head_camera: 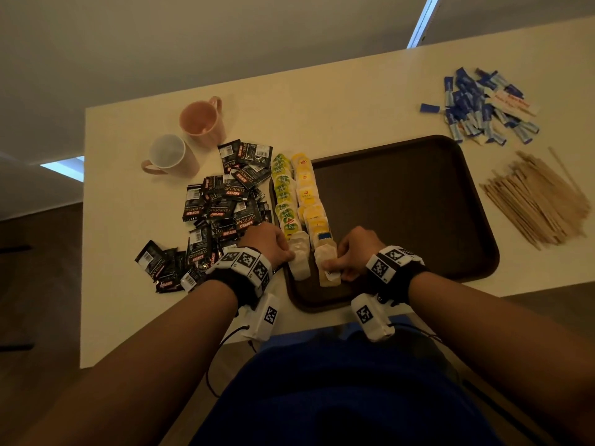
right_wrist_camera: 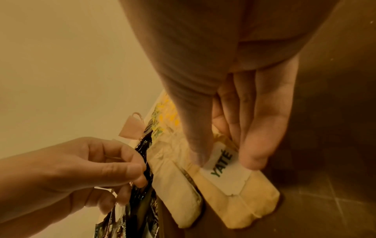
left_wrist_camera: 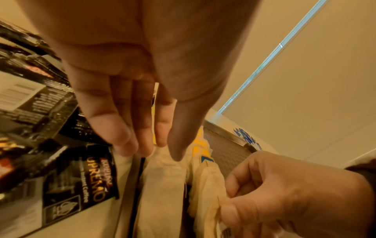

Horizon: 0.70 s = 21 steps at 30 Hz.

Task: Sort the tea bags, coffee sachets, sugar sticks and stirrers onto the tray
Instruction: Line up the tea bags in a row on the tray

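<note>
Two mugs [head_camera: 186,140], one pink and one paler, are standing at the left end of the desk [head_camera: 338,101], beside a loose heap of black coffee sachets [head_camera: 222,204] that are still waiting off the tray [head_camera: 418,201]. Just right of that heap, two rows of tea bags [head_camera: 297,194] are running along the tray's left edge, green-labelled ones outermost and yellow ones beside them, probably kept in overlapping lines so each kind stays together and the dark middle stays free for the other items.

At the near end of those rows, the left hand [head_camera: 269,241] is reaching down with its fingers loosely bent, thumb and fingertips closing on the top of a plain white tea bag [head_camera: 299,260]; whether it is truly pinching it or only steadying it, I cannot tell. The right hand [head_camera: 352,252] is pinching the paper tag [right_wrist_camera: 225,170] of the neighbouring cream tea bag [right_wrist_camera: 240,201] between thumb and fingers, seemingly squaring it against the row.

Further right, the blue sugar sticks [head_camera: 483,107] are lying in a jumble off the tray's far corner, and the wooden stirrers [head_camera: 537,201] are fanned out beside its right edge, neither yet sorted.
</note>
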### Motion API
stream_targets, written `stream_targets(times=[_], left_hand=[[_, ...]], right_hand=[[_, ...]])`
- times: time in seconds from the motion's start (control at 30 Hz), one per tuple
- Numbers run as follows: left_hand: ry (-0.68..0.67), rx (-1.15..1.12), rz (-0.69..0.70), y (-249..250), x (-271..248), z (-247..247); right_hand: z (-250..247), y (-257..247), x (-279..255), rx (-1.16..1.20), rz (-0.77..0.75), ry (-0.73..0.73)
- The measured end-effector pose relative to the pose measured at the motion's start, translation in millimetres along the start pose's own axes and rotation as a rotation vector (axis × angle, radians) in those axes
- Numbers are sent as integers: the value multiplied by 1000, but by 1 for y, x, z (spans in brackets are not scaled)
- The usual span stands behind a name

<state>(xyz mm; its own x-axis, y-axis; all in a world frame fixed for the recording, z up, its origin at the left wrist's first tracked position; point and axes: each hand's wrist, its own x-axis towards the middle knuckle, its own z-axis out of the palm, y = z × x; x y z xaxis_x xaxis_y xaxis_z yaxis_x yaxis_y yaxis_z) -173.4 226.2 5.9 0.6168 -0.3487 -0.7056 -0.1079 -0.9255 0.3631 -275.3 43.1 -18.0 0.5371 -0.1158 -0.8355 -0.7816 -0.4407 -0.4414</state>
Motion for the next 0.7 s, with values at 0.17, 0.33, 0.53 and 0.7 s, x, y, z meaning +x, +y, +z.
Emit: stream_targets(times=[0.17, 0.33, 0.53, 0.7], left_hand=[[-32, 23, -7, 4, 1, 3], [-69, 99, 16, 5, 2, 8], [-90, 115, 57, 6, 2, 10], [-102, 108, 72, 5, 3, 10]], right_hand=[[5, -1, 1, 47, -6, 36], [8, 3, 1, 62, -5, 26], [10, 1, 2, 101, 6, -9], [10, 2, 4, 135, 14, -41]])
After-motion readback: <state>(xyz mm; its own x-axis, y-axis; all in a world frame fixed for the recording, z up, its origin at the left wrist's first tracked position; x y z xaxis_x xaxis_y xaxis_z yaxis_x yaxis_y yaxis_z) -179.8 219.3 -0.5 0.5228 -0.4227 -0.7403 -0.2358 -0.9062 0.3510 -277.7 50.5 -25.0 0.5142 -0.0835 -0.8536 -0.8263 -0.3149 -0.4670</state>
